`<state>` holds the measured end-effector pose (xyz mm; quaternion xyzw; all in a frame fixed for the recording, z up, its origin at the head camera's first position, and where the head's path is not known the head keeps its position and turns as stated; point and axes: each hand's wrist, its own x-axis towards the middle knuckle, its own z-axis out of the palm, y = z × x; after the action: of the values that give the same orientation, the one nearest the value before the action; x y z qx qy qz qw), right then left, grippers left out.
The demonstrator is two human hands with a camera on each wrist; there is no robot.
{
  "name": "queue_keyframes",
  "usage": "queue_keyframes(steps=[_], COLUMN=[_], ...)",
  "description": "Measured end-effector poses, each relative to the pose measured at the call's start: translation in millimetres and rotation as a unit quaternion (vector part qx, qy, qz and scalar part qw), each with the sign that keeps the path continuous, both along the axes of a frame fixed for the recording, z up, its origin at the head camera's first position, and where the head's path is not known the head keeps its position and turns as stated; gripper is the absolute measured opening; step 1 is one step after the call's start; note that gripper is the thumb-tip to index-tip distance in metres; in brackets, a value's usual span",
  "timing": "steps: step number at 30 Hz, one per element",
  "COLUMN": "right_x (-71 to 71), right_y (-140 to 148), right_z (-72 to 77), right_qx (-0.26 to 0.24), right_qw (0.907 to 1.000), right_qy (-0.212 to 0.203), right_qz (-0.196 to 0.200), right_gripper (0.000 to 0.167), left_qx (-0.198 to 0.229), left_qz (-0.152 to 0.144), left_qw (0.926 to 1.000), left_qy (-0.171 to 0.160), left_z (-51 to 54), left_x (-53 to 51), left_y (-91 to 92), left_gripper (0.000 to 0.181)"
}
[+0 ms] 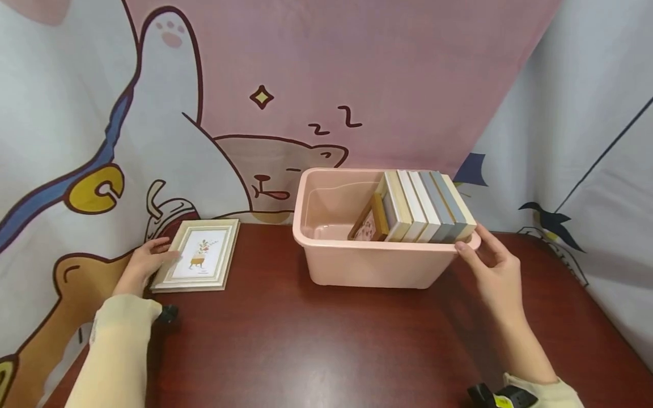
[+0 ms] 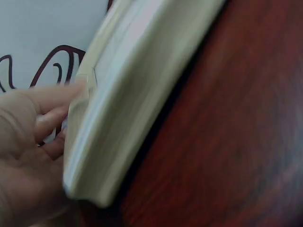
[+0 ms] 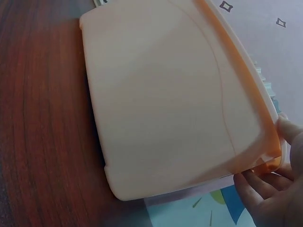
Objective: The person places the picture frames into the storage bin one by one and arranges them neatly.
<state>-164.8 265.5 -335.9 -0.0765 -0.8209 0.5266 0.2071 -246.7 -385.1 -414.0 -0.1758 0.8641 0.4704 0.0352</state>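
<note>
At the left of the table, a cream picture frame [image 1: 230, 255] shows a print of a potted plant. My left hand [image 1: 146, 264] grips its left edge, thumb over the face. In the left wrist view the other fingers of that hand [image 2: 28, 156] curl at the side of the picture frame [image 2: 128, 109], partly hidden behind it. A pink plastic bin [image 1: 367, 263] stands right of centre. My right hand [image 1: 497, 275] holds its right rim at the near corner, as the right wrist view also shows, with the thumb on top and fingers below the bin's rim [image 3: 165, 104].
Several upright books or frames [image 1: 431, 207] fill the bin's right side. A small brown-edged picture frame [image 1: 374, 221] leans against them, with bare bin floor to its left. The dark red table [image 1: 316, 340] meets a cartoon-printed curtain [image 1: 408, 85] at the back.
</note>
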Motion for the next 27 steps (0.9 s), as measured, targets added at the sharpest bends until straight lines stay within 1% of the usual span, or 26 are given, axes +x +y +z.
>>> queue_keyframes(steps=[2,5,6,8,11,13,16,20,21,23,25,27], right_x=[0.7,1.9,2.1,1.9,0.5,0.1,0.7,-0.3,-0.7,-1.4,-1.0,0.0], right_y=[1,2,3,3,2,2,1,0,0,-1,-1,0], right_z=[0.9,0.9,0.7,0.2,0.4,0.4,0.6,1.9,2.2,2.8,3.0,3.2], right_qx=[-0.007,-0.004,-0.003,0.004,-0.003,-0.009,-0.014,-0.007,-0.007,-0.010,-0.008,-0.005], right_qw=[1.0000,1.0000,0.9999,0.9999,1.0000,0.9999,0.9998,0.9999,0.9999,0.9999,0.9999,0.9999], right_qy=[-0.001,-0.007,-0.010,-0.012,-0.007,-0.003,-0.003,-0.001,-0.001,0.000,-0.003,-0.005], right_qz=[0.000,-0.001,0.000,0.002,0.005,0.010,0.012,0.014,0.015,0.014,0.012,0.008], right_gripper=[0.061,0.062,0.062,0.062,0.062,0.062,0.062,0.062,0.062,0.062,0.062,0.062], left_qx=[-0.018,-0.041,-0.051,-0.093,-0.152,-0.174,-0.185,-0.207,-0.206,-0.202,-0.200,-0.189], left_qz=[-0.010,-0.006,-0.003,0.000,0.015,0.031,0.047,0.048,0.049,0.052,0.057,0.061], left_qw=[0.9995,0.9979,0.9971,0.9941,0.9873,0.9835,0.9814,0.9772,0.9773,0.9781,0.9774,0.9780], left_qy=[-0.024,-0.051,-0.056,-0.056,-0.045,-0.035,-0.024,-0.012,-0.007,0.010,0.038,0.065], left_z=[0.9,4.7,6.4,9.8,12.4,13.3,15.1,19.4,20.9,24.0,27.6,31.7], left_x=[1.9,3.7,4.9,8.0,13.9,17.3,21.4,25.1,26.1,28.4,30.8,33.3], left_y=[-1.2,0.6,1.9,5.8,14.3,20.9,29.2,31.8,31.6,30.9,31.0,31.6], left_gripper=[0.068,0.061,0.059,0.053,0.045,0.041,0.037,0.036,0.035,0.034,0.034,0.034])
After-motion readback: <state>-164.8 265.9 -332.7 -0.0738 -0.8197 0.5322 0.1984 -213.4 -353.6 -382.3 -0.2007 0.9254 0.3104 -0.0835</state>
